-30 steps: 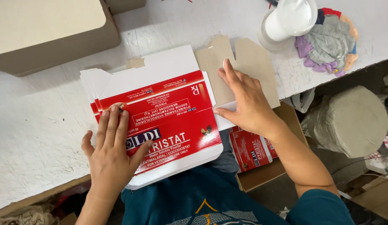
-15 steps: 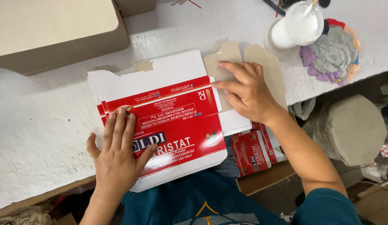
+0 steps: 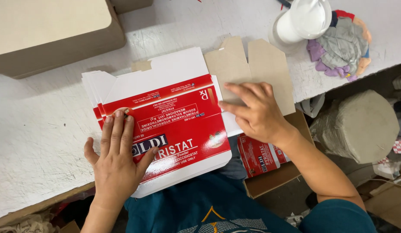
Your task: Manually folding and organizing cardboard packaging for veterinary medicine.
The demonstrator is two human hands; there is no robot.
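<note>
Head view, looking down. White bench [image 3: 32,142], paint worn and scuffed. Large plain brown box [image 3: 49,32] at far left corner. Grey wrapped bundle [image 3: 360,125] below bench edge at right. Heap of coloured rags [image 3: 343,47] at far right, white cup [image 3: 302,19] just beside.

Stack of flattened red-and-white cartons [image 3: 166,116] at near edge of bench, near corner overhanging. Long axis left to right, tilted slightly, right end farther away. White flaps toward far side; printed lettering reading toward wearer; brown unprinted flaps [image 3: 252,64] projecting from right end.

Left hand [image 3: 118,159] flat on red face at lower left, fingers together and extended, pressing, grasping nothing. Right hand [image 3: 256,112] at right end of stack, fingers spread and lightly curled over brown flap, pressing, not gripping.

Versus half a second earlier: stack in same place, left hand unchanged, right hand shifted slightly nearer.

Open brown box [image 3: 274,177] under bench, more red cartons inside.
</note>
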